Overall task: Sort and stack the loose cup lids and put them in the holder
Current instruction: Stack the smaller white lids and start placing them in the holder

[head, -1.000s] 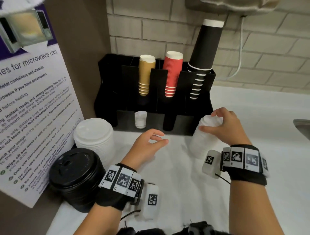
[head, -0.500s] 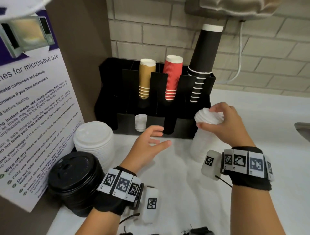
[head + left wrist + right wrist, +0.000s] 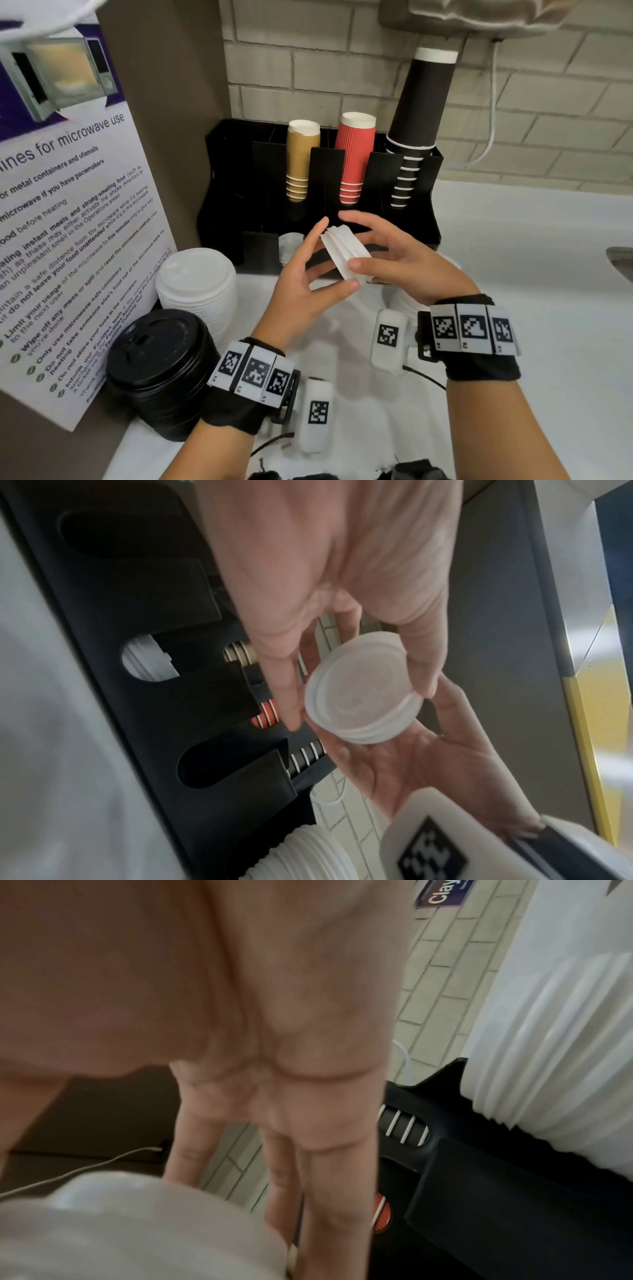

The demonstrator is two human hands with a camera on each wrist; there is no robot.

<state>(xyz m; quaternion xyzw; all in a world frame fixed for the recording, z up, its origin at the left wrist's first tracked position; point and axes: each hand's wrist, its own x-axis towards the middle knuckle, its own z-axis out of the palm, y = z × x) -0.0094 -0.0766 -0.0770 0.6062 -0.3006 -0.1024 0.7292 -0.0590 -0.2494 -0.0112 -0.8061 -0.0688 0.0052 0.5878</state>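
A short stack of small white lids (image 3: 344, 251) was held in the air in front of the black holder (image 3: 318, 192), tilted on its side between the two hands. The right hand (image 3: 407, 260) was curled round the stack, thumb on its near edge and fingers over its far side. The left hand (image 3: 305, 277) was spread, its straight fingers laid against the stack's left face; in the left wrist view the lids (image 3: 363, 693) were seen between fingers and thumb. A further white lid stack (image 3: 291, 246) was seen in a lower slot of the holder. On the tabletop (image 3: 513, 274), a taller white lid stack (image 3: 197, 284) and a black lid stack (image 3: 161, 370) stood left of the hands.
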